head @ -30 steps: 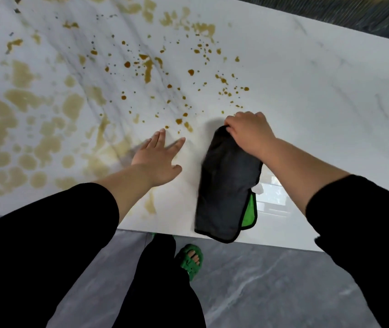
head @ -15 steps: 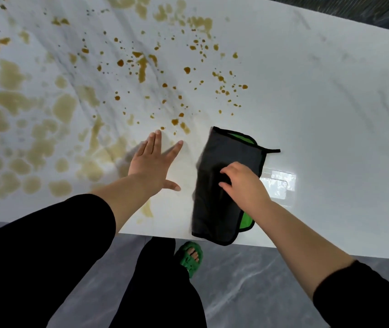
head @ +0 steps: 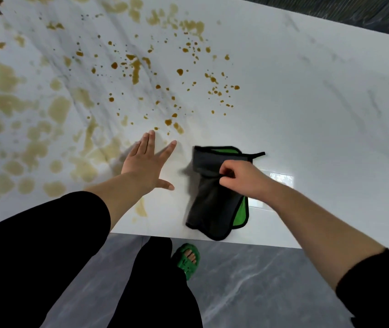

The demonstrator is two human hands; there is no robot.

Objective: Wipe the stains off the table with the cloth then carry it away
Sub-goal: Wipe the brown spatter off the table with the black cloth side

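Head view: the dark, green-lined cloth (head: 214,204) lies folded at the near edge of the table (head: 319,102), pinched by the right hand's (head: 243,179) curled fingers. The left hand (head: 145,165) rests flat beside it, fingers straight and spread. Brown stains (head: 136,69) cover the table's left half, so wiping looks barely begun, and the carrying away is not yet done.

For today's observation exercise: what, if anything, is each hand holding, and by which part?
The right hand pinches the cloth at a bunched fold in its upper middle. The left hand holds nothing; its fingers are straight and spread.
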